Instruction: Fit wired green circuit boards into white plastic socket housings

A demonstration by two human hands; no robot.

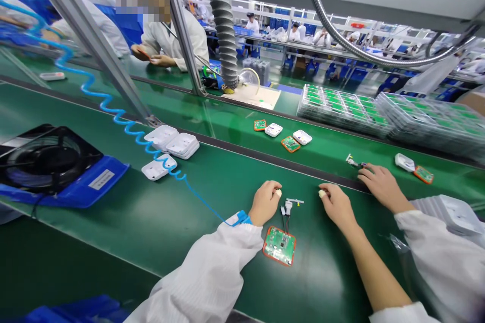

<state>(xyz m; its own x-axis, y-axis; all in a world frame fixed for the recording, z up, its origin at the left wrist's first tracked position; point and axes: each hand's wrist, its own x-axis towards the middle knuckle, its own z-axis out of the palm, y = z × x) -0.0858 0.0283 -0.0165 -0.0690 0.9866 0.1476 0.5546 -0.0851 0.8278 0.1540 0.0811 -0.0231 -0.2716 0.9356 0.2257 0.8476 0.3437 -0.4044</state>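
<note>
My left hand (266, 203), with a blue strap at its wrist, hovers over the green bench with fingers loosely curled, open and holding nothing visible. Just right of it lies a white connector piece (288, 207) on dark wires. These lead down to a green circuit board (280, 246) with an orange-red rim, lying flat near my left sleeve. My right hand (336, 204) is bent at the fingers, open, and apart from the connector; nothing shows in it. Both hands wear a pale finger cot. Another person's hand (382, 186) reaches in from the right, at a small wired part (353, 161).
White casings (182, 145) are stacked left, near a coiled blue cord (125, 123) and a black fan (49, 156). Boards and casings (290, 144) sit on the belt beyond a dark rail. Tray stacks (341, 106) stand behind; more casings (454, 214) lie right.
</note>
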